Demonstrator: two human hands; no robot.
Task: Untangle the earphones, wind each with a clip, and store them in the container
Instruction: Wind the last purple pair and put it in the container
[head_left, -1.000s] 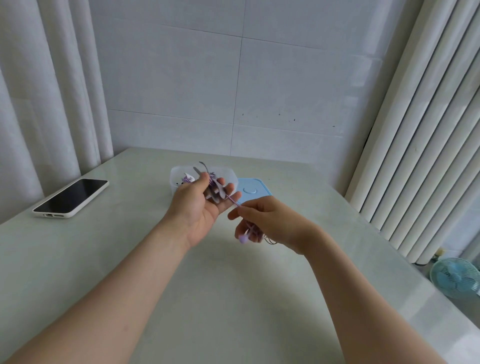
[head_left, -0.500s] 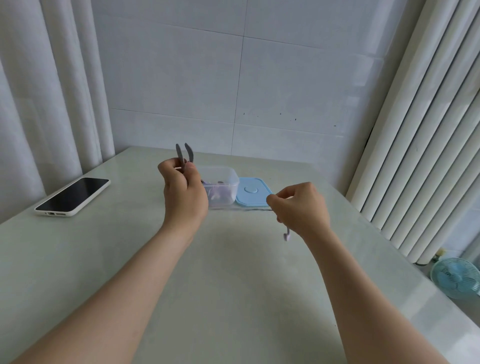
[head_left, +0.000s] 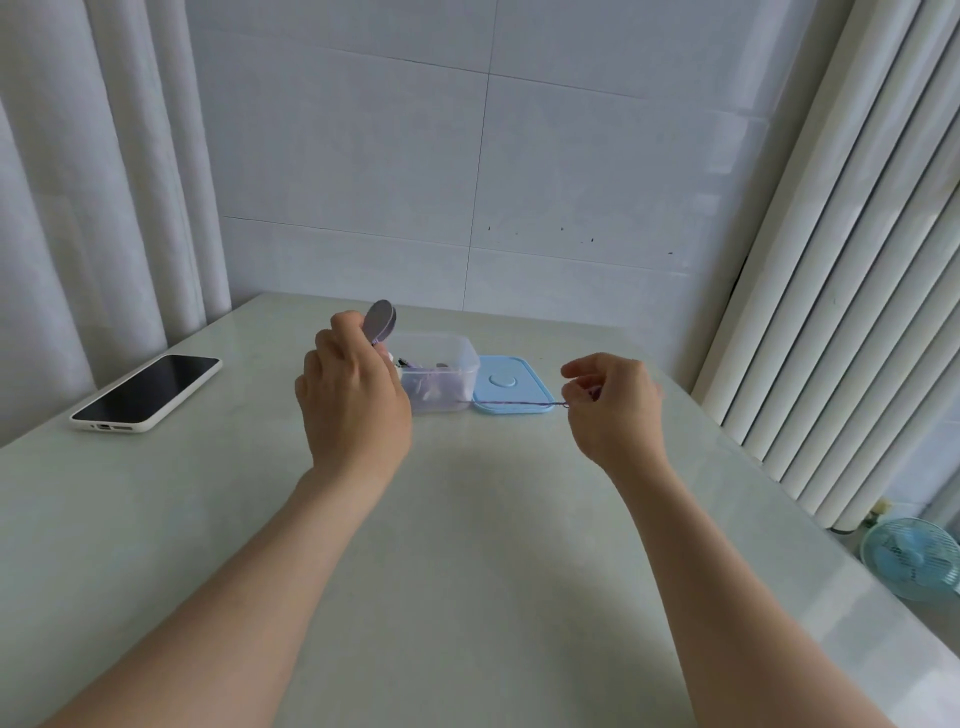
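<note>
Our left hand (head_left: 353, 400) curled its fingers (head_left: 340, 332) round a flat grey oval clip (head_left: 379, 321); our right hand (head_left: 615, 410) pinched the thin purple cord (head_left: 514, 405), taut toward 9 o'clock. At 12 o'clock the clear plastic container (head_left: 465, 358) held earphones (head_left: 434, 384).

- The 2 bare forearms come in from the near edge of the table (head_left: 483, 597) and angle toward its far edge, wrists roughly straight.
- Left hand (head_left: 356, 400): its back faces the camera and the fingers are curled. Thumb and fingertips grip the lower end of a grey clip (head_left: 380, 320), which sticks up past the knuckles.
- Right hand (head_left: 615, 410): well apart from the left, nearer the table's right edge, at about the same level. Thumb and index finger pinch a thin purple cord (head_left: 514, 405) that runs straight toward the left hand; the other fingers are loosely curled.
</note>
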